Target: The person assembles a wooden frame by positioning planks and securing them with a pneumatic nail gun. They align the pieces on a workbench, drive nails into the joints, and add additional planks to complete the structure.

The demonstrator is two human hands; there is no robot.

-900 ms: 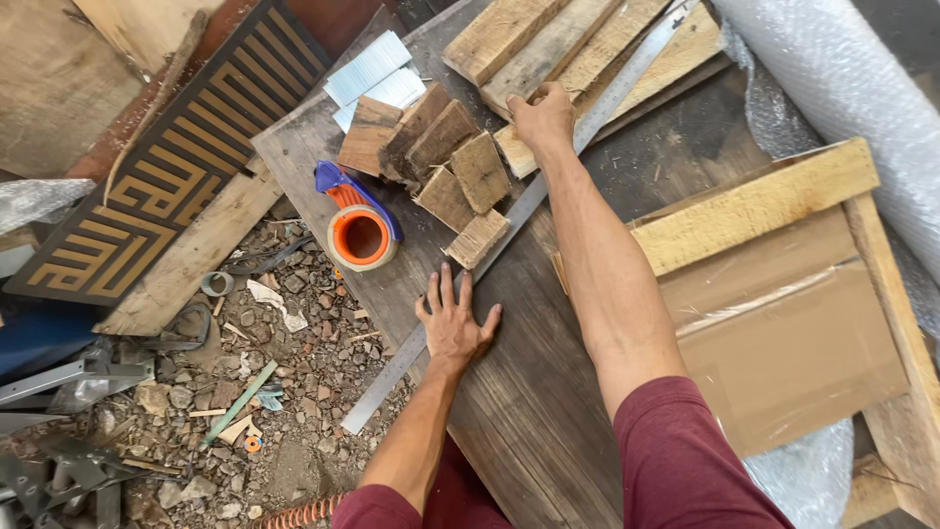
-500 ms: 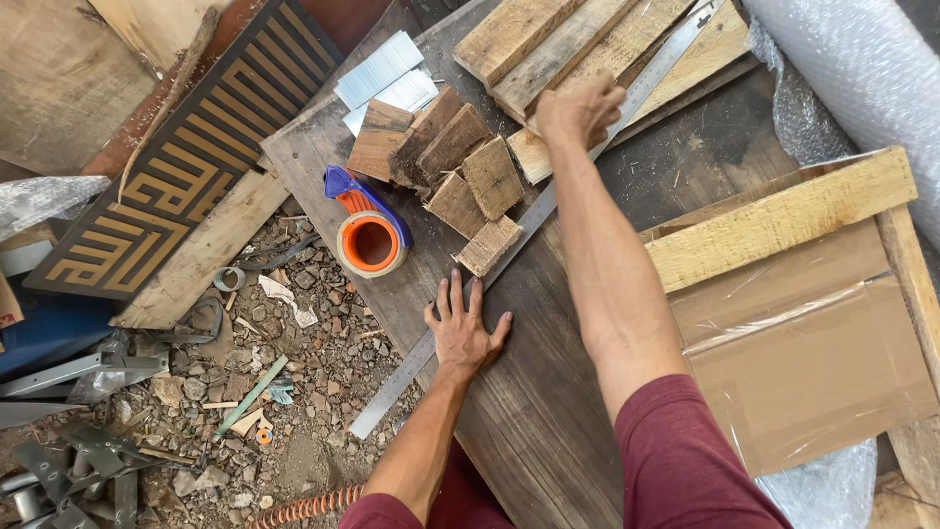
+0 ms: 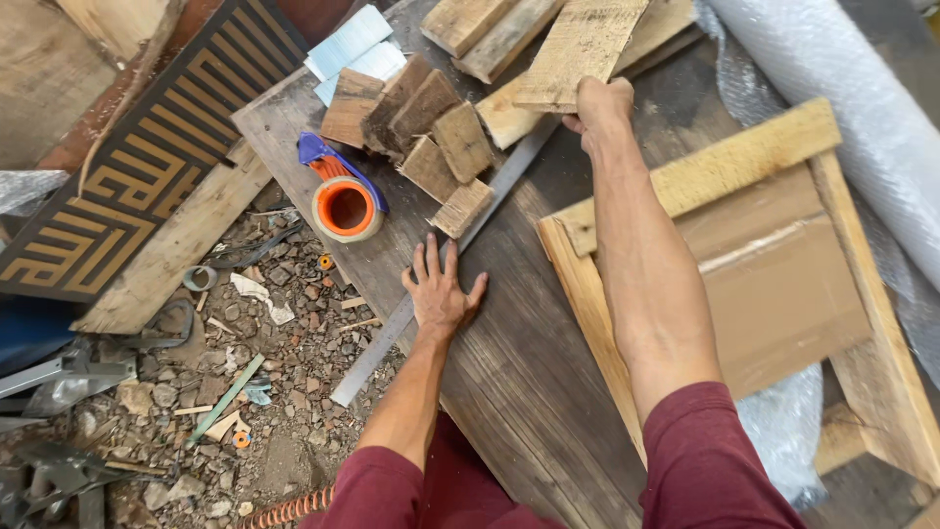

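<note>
My left hand [image 3: 443, 286] lies flat with fingers spread on a dark weathered board [image 3: 529, 372], pressing the lower part of a long metal ruler [image 3: 431, 284] that runs diagonally across it. My right hand [image 3: 599, 102] is stretched far forward and grips the near edge of a pale wooden plank [image 3: 584, 47], lifted at the top of the view. Several short wood blocks [image 3: 431, 122] are heaped just left of the ruler.
An orange tape roll with a blue dispenser [image 3: 345, 204] sits at the board's left edge. A wooden frame with brown backing [image 3: 774, 274] lies at right, bubble wrap [image 3: 842, 108] beyond. A black patterned panel [image 3: 147, 157] and rubble ground [image 3: 245, 392] lie left.
My right hand has closed on the pale plank and raised it off the stack. My left hand stays flat on the ruler. The camera moved closer.
</note>
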